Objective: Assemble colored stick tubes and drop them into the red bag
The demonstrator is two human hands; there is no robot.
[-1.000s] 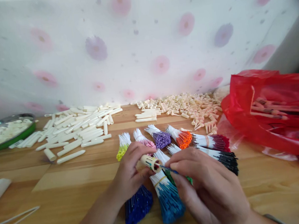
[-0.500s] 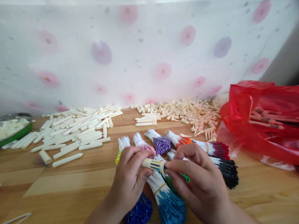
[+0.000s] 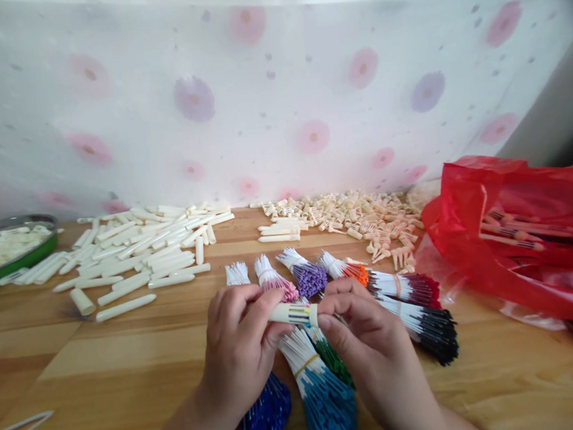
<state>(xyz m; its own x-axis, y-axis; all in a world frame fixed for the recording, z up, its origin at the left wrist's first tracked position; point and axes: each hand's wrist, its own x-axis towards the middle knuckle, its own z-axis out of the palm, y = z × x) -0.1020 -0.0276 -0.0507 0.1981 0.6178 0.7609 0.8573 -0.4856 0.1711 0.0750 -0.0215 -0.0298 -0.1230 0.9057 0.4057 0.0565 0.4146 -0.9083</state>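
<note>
In the middle of the head view, my left hand (image 3: 242, 339) is closed around a cream multicolour pen barrel (image 3: 292, 314) with slots showing coloured strips. The barrel lies nearly level, its slotted end to the right. At that end, my right hand (image 3: 365, 342) has its thumb and forefinger pinched against the rim; anything small between the fingertips is hidden. Around and below my hands lie bundles of pen refills: dark blue (image 3: 264, 414), light blue (image 3: 327, 399), green (image 3: 335, 358), pink (image 3: 278, 284), purple (image 3: 309, 276), orange (image 3: 354, 272), dark red (image 3: 418, 288) and black (image 3: 431, 329).
Many cream pen tubes (image 3: 143, 247) are heaped at the back left, beside a green-rimmed tray (image 3: 44, 253) of small parts. Small cream pieces (image 3: 357, 215) are piled at the back right. A red plastic bag (image 3: 524, 181) with pen parts stands at the right. Behind hangs a flowered sheet (image 3: 267, 109).
The blue bit at the barrel's end no longer shows. My right fingertips have shifted up against the rim, and the barrel has turned a little and levelled in my left hand.
</note>
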